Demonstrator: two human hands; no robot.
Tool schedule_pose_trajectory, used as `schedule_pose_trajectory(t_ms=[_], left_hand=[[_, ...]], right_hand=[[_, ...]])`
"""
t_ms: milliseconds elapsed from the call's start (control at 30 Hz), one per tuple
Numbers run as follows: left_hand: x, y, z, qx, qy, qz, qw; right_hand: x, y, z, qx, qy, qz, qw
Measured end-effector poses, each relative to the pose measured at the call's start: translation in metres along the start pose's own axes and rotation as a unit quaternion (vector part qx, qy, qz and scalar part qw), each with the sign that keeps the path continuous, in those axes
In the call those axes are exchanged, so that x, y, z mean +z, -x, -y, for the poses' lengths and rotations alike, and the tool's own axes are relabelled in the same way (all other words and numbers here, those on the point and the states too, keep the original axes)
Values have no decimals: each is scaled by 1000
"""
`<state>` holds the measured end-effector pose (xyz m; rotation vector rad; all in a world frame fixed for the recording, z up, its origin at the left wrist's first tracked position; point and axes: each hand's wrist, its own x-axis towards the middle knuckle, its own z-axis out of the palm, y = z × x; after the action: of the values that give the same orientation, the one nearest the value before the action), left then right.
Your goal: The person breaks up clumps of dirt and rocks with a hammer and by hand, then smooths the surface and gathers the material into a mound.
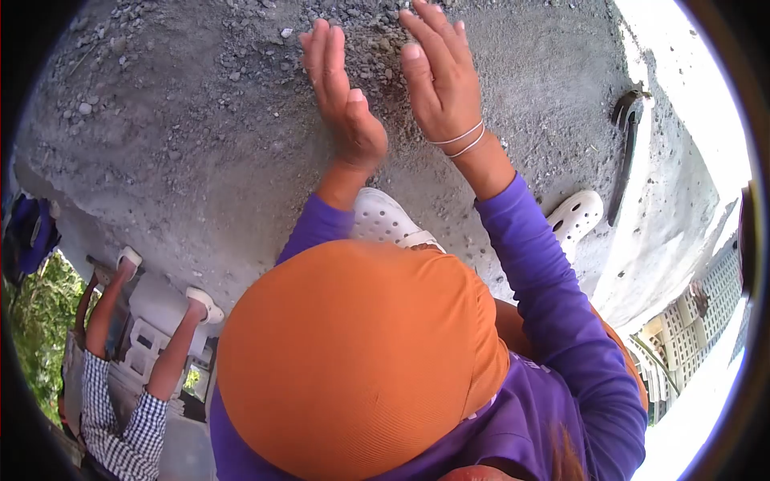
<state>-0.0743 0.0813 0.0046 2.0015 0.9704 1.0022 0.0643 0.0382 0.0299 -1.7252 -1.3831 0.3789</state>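
Both bare hands are raised over grey gravelly ground [241,120]. My left hand [341,96], at the left of the pair, has its fingers stretched out and its palm turned inward, with nothing in it. Facing it, my right hand [445,76] is spread, also empty, with thin pale bands [464,143] around the wrist. A gap separates the two hands, and loose stones [385,56] show between and beyond them. Purple sleeves cover both forearms. Below the hands, a white perforated clog [385,216] is partly hidden by an orange rounded cloth [353,353].
A second white clog [577,215] is at the right, beside a long dark tool [624,160] lying on the ground. At the lower left are a person's bare legs [168,353] in checked shorts, near grey hollow blocks [143,341]. More perforated blocks [706,309] stand at the lower right.
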Motion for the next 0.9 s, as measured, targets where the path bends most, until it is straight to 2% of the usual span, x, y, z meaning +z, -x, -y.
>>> schedule_pose_trajectory(t_ms=[33, 67, 100, 133, 167, 233, 267, 300, 333, 367, 400, 433, 467, 500, 533, 567, 600, 667, 700, 733, 800, 833, 900], left_hand=[[-7, -5, 4, -8, -8, -21, 1000], [-13, -8, 8, -16, -15, -43, 999], [-17, -8, 12, -58, 3, -64, 996], [-17, -9, 11, -59, 5, -67, 996], [-18, -11, 7, -113, 118, -107, 981], [-26, -18, -2, -214, 304, -158, 915], [-30, -21, -6, -215, 303, -161, 914], [-33, -23, -9, -243, 378, -183, 874], [-35, -26, -11, -269, 451, -203, 826], [-35, -28, -13, -263, 446, -207, 830], [-34, -28, -12, -261, 449, -210, 828], [-31, -25, -9, -233, 415, -187, 859], [-27, -21, -6, -204, 380, -164, 887], [-23, -18, -2, -204, 384, -168, 885], [-18, -15, 3, -152, 311, -128, 929], [-14, -13, 9, -98, 234, -88, 963], [-11, -12, 16, -99, 236, -96, 962], [-10, -13, 24, 20, 124, -25, 992], [-9, -13, 21, 19, 97, -24, 995], [-7, -11, 21, 15, 96, -31, 995], [-2, -7, 24, 23, 36, -26, 999], [-1, -4, 26, 18, 11, -14, 1000], [3, 3, 29, 19, -33, -11, 999]], right_hand=[[-7, -10, -5, -23, 41, -86, 995], [-17, -16, -14, 80, -72, -130, 986], [-30, -20, -27, 181, -183, -169, 951], [-54, -24, -35, 169, -155, -186, 955], [-78, -28, -42, 158, -125, -204, 958], [-120, -22, -64, 178, -61, -260, 947], [-143, -13, -88, 164, -14, -294, 941], [-169, -2, -97, 244, 80, -306, 917], [-198, 13, -123, 274, 111, -322, 900], [-234, 37, -160, 312, 218, -276, 883], [-261, 61, -177, 374, 300, -182, 859], [-302, 102, -230, 351, 475, -25, 807], [-318, 122, -244, 465, 455, 93, 754], [-314, 109, -227, 603, 351, 225, 681], [-307, 126, -234, 559, 391, 195, 705], [-295, 121, -222, 546, 456, 158, 685], [-277, 114, -199, 529, 518, 122, 662], [-277, 109, -186, 496, 543, 142, 663], [-287, 117, -200, 501, 490, 153, 697], [-284, 125, -204, 473, 473, 95, 738], [-272, 113, -190, 495, 334, 30, 801], [-250, 93, -163, 578, 132, -86, 801], [-224, 58, -120, 566, 134, -57, 812]])
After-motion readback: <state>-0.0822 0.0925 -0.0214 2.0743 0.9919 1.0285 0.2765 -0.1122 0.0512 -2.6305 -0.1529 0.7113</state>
